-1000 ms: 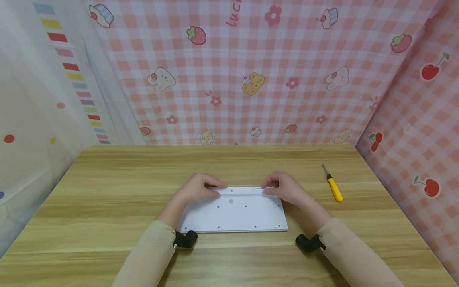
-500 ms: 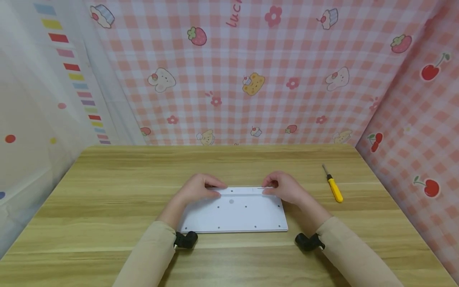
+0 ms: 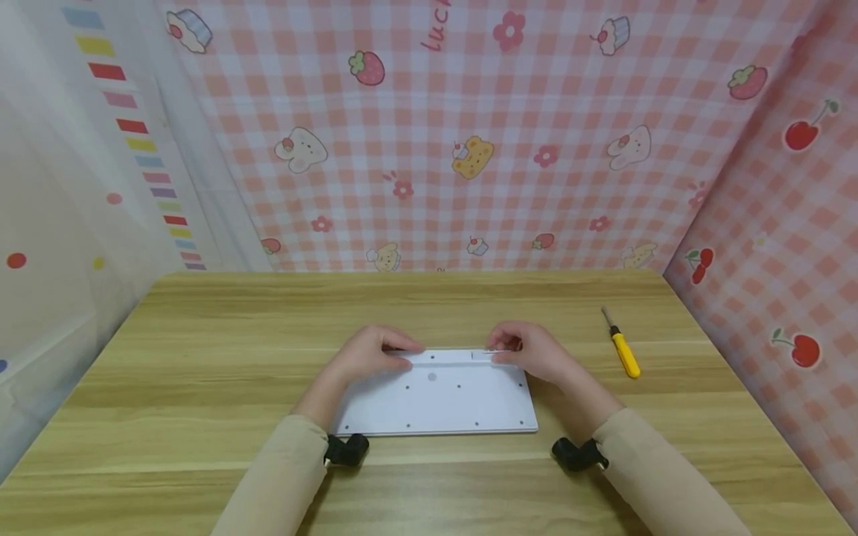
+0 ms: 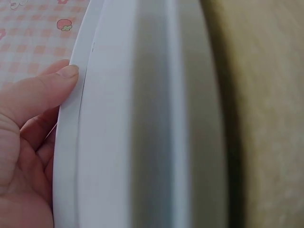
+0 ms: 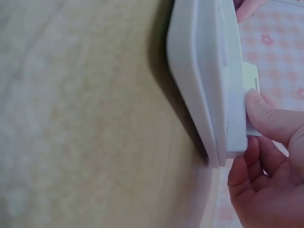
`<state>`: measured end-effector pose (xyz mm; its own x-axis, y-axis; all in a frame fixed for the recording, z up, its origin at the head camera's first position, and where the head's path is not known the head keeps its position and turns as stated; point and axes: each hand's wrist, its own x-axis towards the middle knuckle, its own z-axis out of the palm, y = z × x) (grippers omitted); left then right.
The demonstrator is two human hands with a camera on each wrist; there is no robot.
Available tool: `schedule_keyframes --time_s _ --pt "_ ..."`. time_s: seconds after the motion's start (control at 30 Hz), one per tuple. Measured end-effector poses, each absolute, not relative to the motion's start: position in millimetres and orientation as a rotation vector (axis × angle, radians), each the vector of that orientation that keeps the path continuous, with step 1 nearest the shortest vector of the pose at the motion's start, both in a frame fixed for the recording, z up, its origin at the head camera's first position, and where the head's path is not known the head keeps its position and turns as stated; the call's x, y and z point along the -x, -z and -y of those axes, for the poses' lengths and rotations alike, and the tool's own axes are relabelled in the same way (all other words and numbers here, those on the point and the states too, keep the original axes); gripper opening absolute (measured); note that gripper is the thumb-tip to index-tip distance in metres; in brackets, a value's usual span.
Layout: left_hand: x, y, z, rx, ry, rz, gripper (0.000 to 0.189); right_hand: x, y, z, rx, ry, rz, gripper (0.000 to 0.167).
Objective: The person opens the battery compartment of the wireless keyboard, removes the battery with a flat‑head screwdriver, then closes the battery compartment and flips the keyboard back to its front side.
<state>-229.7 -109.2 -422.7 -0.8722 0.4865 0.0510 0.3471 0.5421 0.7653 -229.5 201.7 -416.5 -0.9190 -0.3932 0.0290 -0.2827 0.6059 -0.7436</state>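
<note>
A white keyboard (image 3: 436, 406) lies face down on the wooden table, its screw-dotted underside up. My left hand (image 3: 369, 350) grips its raised far edge, left of the middle; in the left wrist view the thumb (image 4: 52, 88) presses on that edge. At the right part of the same edge is my right hand (image 3: 532, 351). In the right wrist view, this hand pinches a small white battery cover (image 5: 251, 76), which stands up at an angle from the keyboard's ridge. The opening under the cover is mostly hidden by the fingers.
A screwdriver (image 3: 625, 353) with a yellow handle lies on the table (image 3: 201, 357) to the right of the keyboard. A pink checked cloth (image 3: 429, 193) hangs behind the table, with more cloth along both sides.
The battery cover has come up slightly at the right hand, and a dark line now shows at its left end. My left hand and the keyboard stay in place.
</note>
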Motion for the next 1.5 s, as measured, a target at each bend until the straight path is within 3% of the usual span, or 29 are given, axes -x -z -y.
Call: schedule_keyframes --time_s 0.4,0.77,1.5 --pt "229 421 110 -0.695 -1.224 -2.590 0.029 236 408 -248 0.516 1.474 -2.549 0.016" --pt "228 419 109 -0.694 -1.218 -2.599 0.029 243 416 -297 0.390 1.351 -2.673 0.015" --pt "227 419 108 -0.681 -1.252 -2.584 0.030 244 430 -297 0.325 1.193 -2.867 0.010"
